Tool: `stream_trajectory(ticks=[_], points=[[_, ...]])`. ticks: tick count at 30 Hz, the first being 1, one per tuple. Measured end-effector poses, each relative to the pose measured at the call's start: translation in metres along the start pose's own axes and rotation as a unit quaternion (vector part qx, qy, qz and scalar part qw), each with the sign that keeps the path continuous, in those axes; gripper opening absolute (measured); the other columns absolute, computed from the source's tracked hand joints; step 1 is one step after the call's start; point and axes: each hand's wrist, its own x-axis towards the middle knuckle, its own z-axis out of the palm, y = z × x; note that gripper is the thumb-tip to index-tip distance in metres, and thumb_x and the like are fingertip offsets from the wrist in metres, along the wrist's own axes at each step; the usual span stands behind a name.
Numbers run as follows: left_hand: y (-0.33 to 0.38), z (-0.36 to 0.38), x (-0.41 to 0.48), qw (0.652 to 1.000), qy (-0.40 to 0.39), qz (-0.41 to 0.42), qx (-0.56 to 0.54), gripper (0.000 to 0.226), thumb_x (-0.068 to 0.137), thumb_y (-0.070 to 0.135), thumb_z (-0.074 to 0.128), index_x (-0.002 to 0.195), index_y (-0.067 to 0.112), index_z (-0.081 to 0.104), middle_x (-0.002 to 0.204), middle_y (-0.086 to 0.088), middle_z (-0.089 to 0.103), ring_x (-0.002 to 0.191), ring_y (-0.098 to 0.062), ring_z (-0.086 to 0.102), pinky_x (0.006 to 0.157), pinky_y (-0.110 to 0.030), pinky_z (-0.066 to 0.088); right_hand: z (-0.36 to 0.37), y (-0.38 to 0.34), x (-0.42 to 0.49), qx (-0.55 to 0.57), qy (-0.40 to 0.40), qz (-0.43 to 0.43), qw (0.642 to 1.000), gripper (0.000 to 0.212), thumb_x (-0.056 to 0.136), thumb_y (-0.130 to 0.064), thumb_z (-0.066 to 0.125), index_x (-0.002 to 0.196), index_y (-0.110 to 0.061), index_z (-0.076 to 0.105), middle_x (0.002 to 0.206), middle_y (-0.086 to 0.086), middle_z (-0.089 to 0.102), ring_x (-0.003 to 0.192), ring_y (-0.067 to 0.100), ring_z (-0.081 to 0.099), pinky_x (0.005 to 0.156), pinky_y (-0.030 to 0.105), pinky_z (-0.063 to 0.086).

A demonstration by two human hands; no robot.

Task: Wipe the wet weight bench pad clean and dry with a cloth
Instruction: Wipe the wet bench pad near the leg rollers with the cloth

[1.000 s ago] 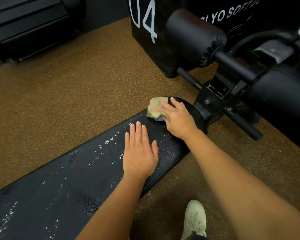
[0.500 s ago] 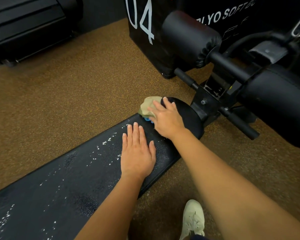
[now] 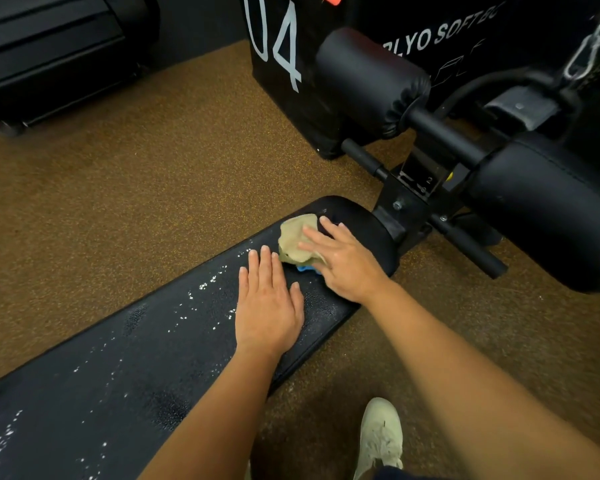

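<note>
A long black bench pad point(image 3: 146, 348) runs from the lower left to the middle, dotted with white droplets along its far side. A crumpled beige cloth point(image 3: 293, 239) with a blue edge lies near the pad's rounded far end. My right hand point(image 3: 343, 263) presses on the cloth with straight fingers spread over it. My left hand point(image 3: 267, 306) lies flat on the pad just beside the cloth, fingers straight and together.
The bench's black frame point(image 3: 406, 202) with two padded rollers point(image 3: 368, 81) stands at the right. A black box marked 04 point(image 3: 281, 64) sits behind. Dark equipment point(image 3: 49, 53) fills the top left. Brown speckled floor surrounds; my pale shoe point(image 3: 381, 434) is below.
My right hand has slid the cloth a little along the pad toward my left hand, away from the rounded end. The left hand has stayed flat in place.
</note>
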Motion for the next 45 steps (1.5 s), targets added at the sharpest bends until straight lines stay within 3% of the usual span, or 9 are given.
stream_trajectory(ticks=[6, 10, 16, 21, 26, 31, 37, 42, 45], points=[[0.001, 0.000, 0.000, 1.000, 0.000, -0.001, 0.001, 0.069, 0.094, 0.044, 0.004, 0.151, 0.005, 0.006, 0.160, -0.012, -0.002, 0.147, -0.026, -0.011, 0.119, -0.040, -0.005, -0.005, -0.010, 0.001, -0.050, 0.000, 0.101, 0.994, 0.043, 0.099, -0.036, 0.038, 0.138, -0.020, 0.047, 0.154, 0.001, 0.029, 0.146, 0.028, 0.008, 0.118, 0.048, 0.005], [0.000, 0.000, 0.000, 1.000, -0.002, -0.001, -0.001, 0.074, 0.091, 0.046, -0.002, 0.151, 0.005, 0.008, 0.160, -0.012, 0.000, 0.147, -0.026, -0.009, 0.119, -0.041, -0.004, 0.000, -0.015, -0.024, -0.076, 0.002, 0.073, 0.994, 0.054, 0.096, -0.043, 0.024, 0.136, -0.019, 0.050, 0.152, 0.003, 0.035, 0.144, 0.029, 0.016, 0.117, 0.048, 0.010], [0.000, 0.001, 0.000, 1.000, 0.002, 0.003, 0.002, 0.073, 0.092, 0.046, -0.001, 0.151, 0.004, 0.009, 0.160, -0.013, 0.001, 0.147, -0.027, -0.008, 0.119, -0.041, -0.003, 0.006, -0.019, -0.026, -0.102, 0.030, 0.173, 0.979, 0.059, 0.094, -0.044, 0.020, 0.132, -0.016, 0.055, 0.146, 0.010, 0.043, 0.140, 0.037, 0.026, 0.114, 0.054, 0.019], [0.000, 0.000, -0.001, 1.000, 0.003, 0.003, 0.001, 0.072, 0.093, 0.045, 0.001, 0.151, 0.004, 0.010, 0.160, -0.013, 0.002, 0.147, -0.027, -0.007, 0.119, -0.042, -0.002, 0.008, -0.008, -0.049, -0.107, 0.035, 0.066, 0.992, 0.048, 0.093, -0.040, 0.034, 0.129, -0.019, 0.057, 0.143, 0.004, 0.047, 0.138, 0.034, 0.034, 0.113, 0.052, 0.027], [0.000, 0.002, 0.000, 1.000, 0.000, 0.002, 0.005, 0.073, 0.092, 0.045, -0.001, 0.151, 0.004, 0.008, 0.160, -0.013, 0.000, 0.147, -0.027, -0.008, 0.119, -0.042, -0.002, 0.005, -0.017, -0.022, -0.092, 0.016, 0.167, 0.982, 0.056, 0.094, -0.045, 0.022, 0.136, -0.021, 0.050, 0.149, 0.006, 0.038, 0.142, 0.036, 0.021, 0.115, 0.054, 0.017], [-0.001, 0.002, 0.000, 1.000, 0.005, 0.004, -0.002, 0.073, 0.091, 0.045, 0.000, 0.150, 0.003, 0.012, 0.160, -0.014, 0.004, 0.148, -0.027, -0.006, 0.119, -0.042, -0.001, 0.011, -0.019, -0.037, -0.074, 0.030, 0.050, 0.996, 0.048, 0.092, -0.042, 0.033, 0.127, -0.022, 0.060, 0.142, 0.003, 0.049, 0.136, 0.034, 0.036, 0.112, 0.050, 0.025], [-0.001, 0.003, 0.000, 1.000, 0.011, 0.007, -0.003, 0.073, 0.092, 0.044, 0.002, 0.150, 0.002, 0.013, 0.160, -0.014, 0.006, 0.148, -0.028, -0.004, 0.119, -0.042, -0.001, 0.007, -0.018, -0.024, -0.072, 0.043, 0.138, 0.987, 0.051, 0.093, -0.041, 0.030, 0.126, -0.017, 0.060, 0.142, 0.006, 0.049, 0.138, 0.036, 0.032, 0.111, 0.056, 0.027], [-0.002, 0.003, -0.001, 1.000, 0.013, 0.011, -0.007, 0.073, 0.090, 0.041, 0.003, 0.149, 0.001, 0.016, 0.159, -0.015, 0.009, 0.148, -0.029, -0.001, 0.120, -0.044, 0.003, 0.014, -0.016, -0.047, -0.047, 0.045, 0.013, 0.998, 0.043, 0.093, -0.038, 0.038, 0.125, -0.020, 0.061, 0.141, 0.002, 0.050, 0.137, 0.030, 0.035, 0.114, 0.048, 0.026], [-0.001, 0.001, -0.001, 1.000, 0.007, 0.011, -0.008, 0.074, 0.088, 0.041, 0.000, 0.150, 0.002, 0.013, 0.160, -0.014, 0.005, 0.148, -0.028, -0.004, 0.119, -0.042, -0.001, 0.007, 0.005, -0.051, -0.048, 0.066, 0.030, 0.996, 0.042, 0.092, -0.036, 0.040, 0.123, -0.018, 0.063, 0.139, 0.001, 0.053, 0.136, 0.030, 0.037, 0.112, 0.050, 0.030]])
